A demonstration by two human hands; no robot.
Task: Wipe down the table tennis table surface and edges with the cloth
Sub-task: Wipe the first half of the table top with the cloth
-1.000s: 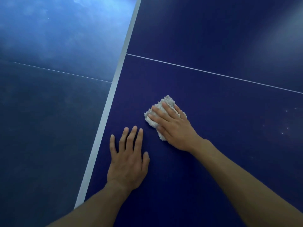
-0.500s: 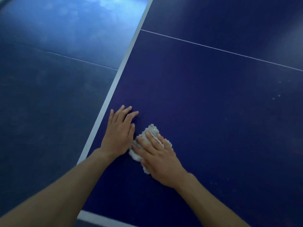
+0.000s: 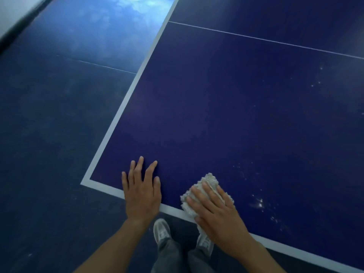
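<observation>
Grey-white nubby cloth (image 3: pixel 209 181) sits on the near white edge line of the table tennis table (image 3: pixel 216 115), close to its left corner, with one end drooping over the rim. Right hand (image 3: pixel 215 212) pins it with flat fingers, not clenched. Left hand (image 3: pixel 140 194) lies flat on the table, holding nothing. Risk: the cloth is pressed, not grasped, so a stroke past the edge could drop it by the shoes (image 3: pixel 161 231). White specks (image 3: pixel 260 203) to the right are easy to miss. No readable branding or text.
</observation>
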